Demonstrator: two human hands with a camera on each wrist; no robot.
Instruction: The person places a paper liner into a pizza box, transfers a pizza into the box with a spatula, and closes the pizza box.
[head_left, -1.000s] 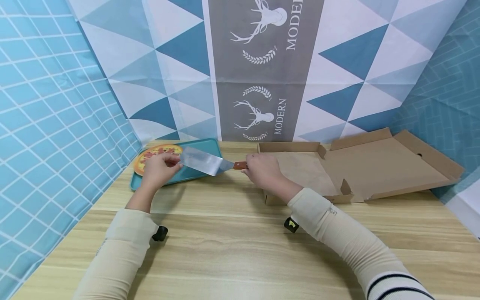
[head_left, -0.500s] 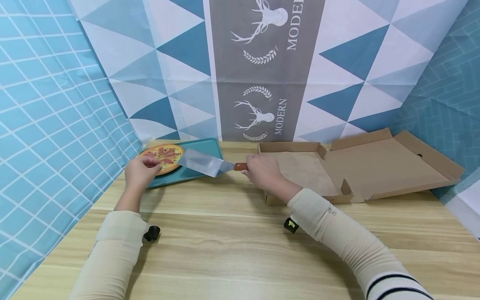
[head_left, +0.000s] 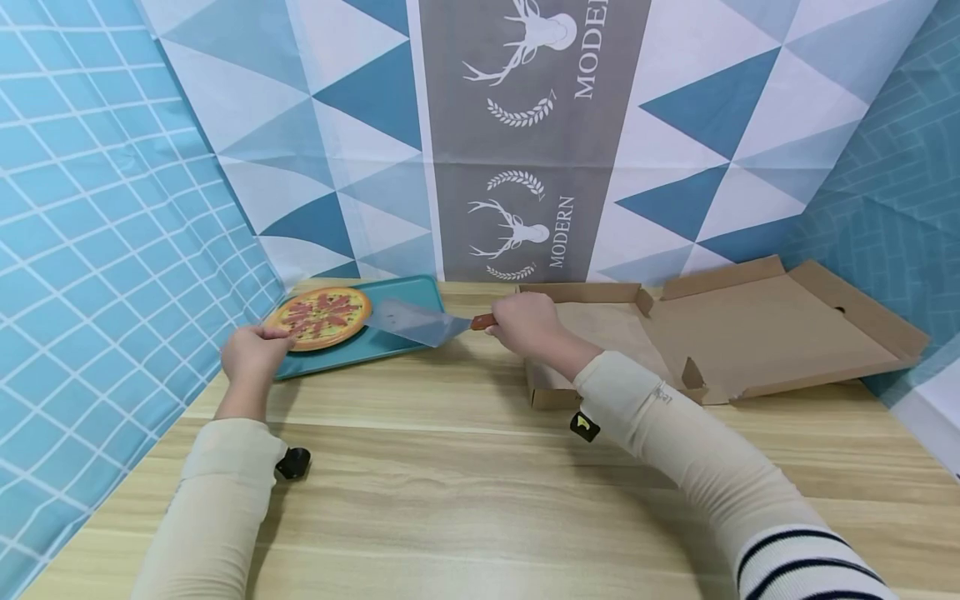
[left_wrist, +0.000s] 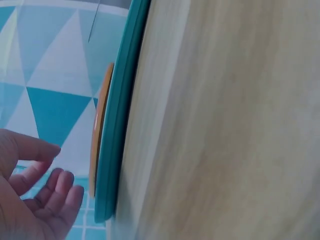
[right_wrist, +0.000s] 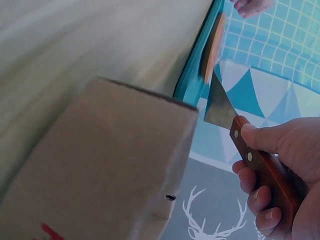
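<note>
A round pizza point(head_left: 321, 318) with red topping lies on a teal tray point(head_left: 352, 360) at the back left. My left hand point(head_left: 253, 354) is at the pizza's near left edge; in the left wrist view its fingers point(left_wrist: 65, 192) are loosely bent, holding nothing, with a gap to the pizza's rim point(left_wrist: 101, 130). My right hand point(head_left: 528, 323) grips the wooden handle point(right_wrist: 267, 175) of a pizza spatula. Its metal blade point(head_left: 412, 322) points left over the tray, the tip right at the pizza's right edge and slanting down toward it.
An open cardboard pizza box point(head_left: 615, 333) with paper lining stands at the right, partly behind my right hand. Its lid point(head_left: 772, 333) is folded back to the right. Patterned cloth walls point(head_left: 517, 150) rise behind and at both sides of the wooden table point(head_left: 450, 500).
My left hand has left the blade's tip and moved left to the pizza's near left side, uncovering the pizza. The right hand has risen slightly, tilting the blade down toward the pizza.
</note>
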